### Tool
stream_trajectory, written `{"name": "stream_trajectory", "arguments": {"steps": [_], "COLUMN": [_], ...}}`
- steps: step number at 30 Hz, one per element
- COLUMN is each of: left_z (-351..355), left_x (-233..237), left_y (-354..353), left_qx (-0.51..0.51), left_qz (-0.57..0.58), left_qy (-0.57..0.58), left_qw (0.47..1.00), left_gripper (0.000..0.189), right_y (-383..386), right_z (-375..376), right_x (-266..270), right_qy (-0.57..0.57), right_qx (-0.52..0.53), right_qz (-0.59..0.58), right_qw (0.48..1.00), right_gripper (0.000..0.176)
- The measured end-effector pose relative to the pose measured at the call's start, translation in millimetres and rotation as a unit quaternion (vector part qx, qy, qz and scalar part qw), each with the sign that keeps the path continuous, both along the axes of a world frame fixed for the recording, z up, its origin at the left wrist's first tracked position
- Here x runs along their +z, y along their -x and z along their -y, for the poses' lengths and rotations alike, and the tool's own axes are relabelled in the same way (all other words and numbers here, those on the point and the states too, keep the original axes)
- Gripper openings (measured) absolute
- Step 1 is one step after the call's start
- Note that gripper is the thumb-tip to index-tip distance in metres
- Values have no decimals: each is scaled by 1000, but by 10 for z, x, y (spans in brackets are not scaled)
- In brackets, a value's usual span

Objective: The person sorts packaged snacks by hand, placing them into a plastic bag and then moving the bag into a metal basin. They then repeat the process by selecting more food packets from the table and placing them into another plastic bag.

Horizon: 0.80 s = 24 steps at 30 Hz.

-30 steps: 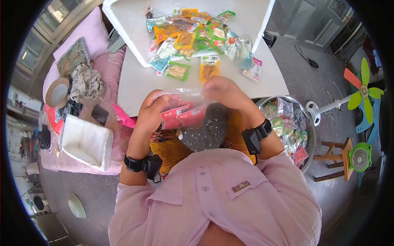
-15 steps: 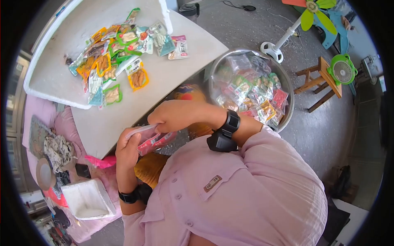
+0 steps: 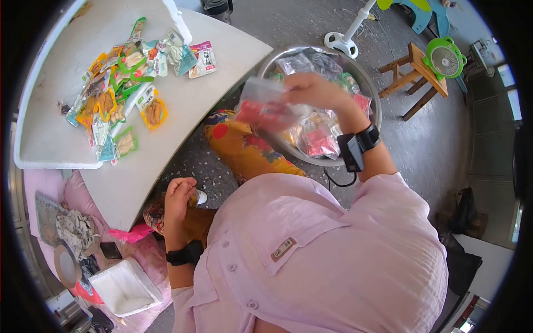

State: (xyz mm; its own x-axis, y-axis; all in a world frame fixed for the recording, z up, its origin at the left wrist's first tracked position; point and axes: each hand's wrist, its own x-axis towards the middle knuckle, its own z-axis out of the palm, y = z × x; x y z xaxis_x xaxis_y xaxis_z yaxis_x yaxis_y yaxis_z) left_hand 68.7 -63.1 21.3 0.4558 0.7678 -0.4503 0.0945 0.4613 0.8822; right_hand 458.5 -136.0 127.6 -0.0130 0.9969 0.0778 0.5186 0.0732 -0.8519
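My right hand (image 3: 313, 90) is closed on the edge of a clear plastic bag (image 3: 264, 105) with red packets inside, blurred by motion. The bag hangs over the near side of a large metal basin (image 3: 376, 119), which is heaped with similar filled clear bags. Over my lap, beside the table edge, my left hand (image 3: 179, 195) has its fingers curled together, and I see nothing in them. Snack packets (image 3: 119, 83) in yellow, green and teal lie in a pile in the tipped white foam box (image 3: 44, 122) and at its opening.
The white table (image 3: 222, 33) carries the foam box and a pink-and-white packet (image 3: 203, 60). Beyond the basin stand a fan's white base (image 3: 341, 44) and a wooden stool (image 3: 416, 72) with a small green fan (image 3: 445, 57). A smaller foam box (image 3: 125, 288) sits at lower left.
My right hand has carried the bag away from my left hand to above the basin. My left hand has let go of it and dropped slightly. The view has shifted.
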Motion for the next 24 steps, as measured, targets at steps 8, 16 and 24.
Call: {"name": "stream_trajectory", "arguments": {"steps": [8, 16, 24], "left_z": [171, 134, 150], "left_x": [-890, -1068, -1079], "left_y": [172, 174, 137], "left_qx": [-19, -30, -52], "left_qz": [-121, -170, -196], "left_qy": [93, 82, 65], "left_qw": [988, 982, 977], "left_gripper": [13, 13, 12], "right_y": [-816, -1565, -1707], "right_z": [592, 1311, 1893], "right_x": [-874, -2233, -1967], "right_qy": [103, 161, 245], "right_qx": [-202, -191, -388], "right_qz": [95, 123, 142], "right_qw": [969, 960, 877], "right_gripper": [17, 17, 17]}}
